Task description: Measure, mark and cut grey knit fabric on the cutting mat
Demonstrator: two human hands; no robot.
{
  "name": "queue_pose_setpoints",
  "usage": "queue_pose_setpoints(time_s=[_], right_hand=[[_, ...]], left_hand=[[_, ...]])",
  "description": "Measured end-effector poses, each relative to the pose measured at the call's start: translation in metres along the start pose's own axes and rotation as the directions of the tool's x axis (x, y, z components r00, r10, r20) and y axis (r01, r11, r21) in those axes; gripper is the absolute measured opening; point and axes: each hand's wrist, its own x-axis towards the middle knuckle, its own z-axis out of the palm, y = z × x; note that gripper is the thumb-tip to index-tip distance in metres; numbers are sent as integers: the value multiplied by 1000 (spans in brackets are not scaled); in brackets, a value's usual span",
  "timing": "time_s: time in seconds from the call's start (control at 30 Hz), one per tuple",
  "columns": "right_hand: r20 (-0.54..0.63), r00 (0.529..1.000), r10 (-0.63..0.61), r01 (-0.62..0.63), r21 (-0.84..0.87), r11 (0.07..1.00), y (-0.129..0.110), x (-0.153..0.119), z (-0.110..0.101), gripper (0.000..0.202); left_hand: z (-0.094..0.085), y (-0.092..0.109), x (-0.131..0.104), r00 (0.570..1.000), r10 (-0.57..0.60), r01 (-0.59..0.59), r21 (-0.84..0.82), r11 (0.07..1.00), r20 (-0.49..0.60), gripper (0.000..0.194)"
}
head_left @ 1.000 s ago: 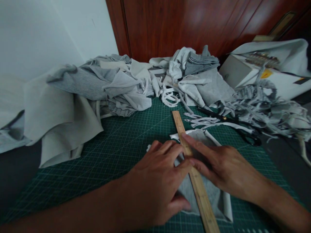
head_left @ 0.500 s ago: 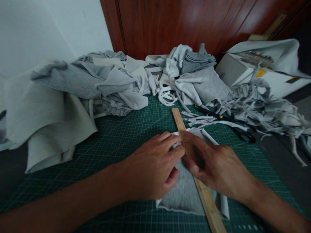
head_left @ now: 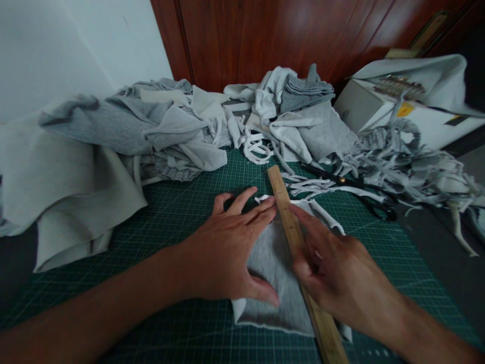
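Observation:
A wooden ruler (head_left: pixel 288 225) lies slantwise over a piece of grey fabric (head_left: pixel 271 253) with white curled edges. My right hand (head_left: pixel 337 270) grips the ruler, with its index finger along the right edge and its thumb side across the wood. My left hand (head_left: pixel 223 253) rests on the left part of the fabric, fingers spread, the fingertips close to the ruler's left edge. Its thumb points toward the ruler lower down. The fabric's right part is partly hidden under my right hand and the ruler.
A green cutting mat (head_left: pixel 174 217) lies under everything. Black scissors (head_left: pixel 352 184) rest among white fabric strips (head_left: pixel 310 186) at right. Heaped grey cloth (head_left: pixel 125 126) lies at left, more folded cloth (head_left: pixel 308 96) at the back. A white box (head_left: pixel 359 103) stands back right, near tangled scraps (head_left: pixel 417 162).
My left hand has opened from bent fingers to a wide spread, its thumb moving away from the ruler's upper part. My right thumb has drawn slightly nearer, onto the ruler.

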Motion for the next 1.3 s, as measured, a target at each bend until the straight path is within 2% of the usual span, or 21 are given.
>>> queue_pose_setpoints(time_s=[0.13,0.33,0.57,0.7,0.77,0.97,1.1,1.3], right_hand=[[-20,1000,7,-6,62,998,-4,0,0,59],[43,999,30,-25,-103,994,1,5,1,49],[-5,998,68,-67,113,991,-2,7,-3,48],[-57,992,115,-94,285,954,-2,5,0,49],[-57,992,110,-86,316,945,-2,5,3,46],[-15,1000,3,0,159,987,-5,10,7,43],[21,999,29,-30,32,999,-7,13,6,46],[46,996,74,-72,-47,996,-9,16,8,51]], left_hand=[[1,-2,1,1000,0,0,-7,1000,10,131],[-4,-4,0,995,-23,22,10,1000,94,133],[-8,-4,-2,990,-39,36,21,999,133,137],[-8,-4,-4,991,-33,31,15,999,127,137],[-9,-4,-4,990,-40,39,13,999,133,137],[-12,-4,-8,983,-66,65,16,998,170,140],[-12,-6,-11,986,-56,53,18,998,160,139],[-12,-8,-12,984,-54,49,33,998,167,138]])
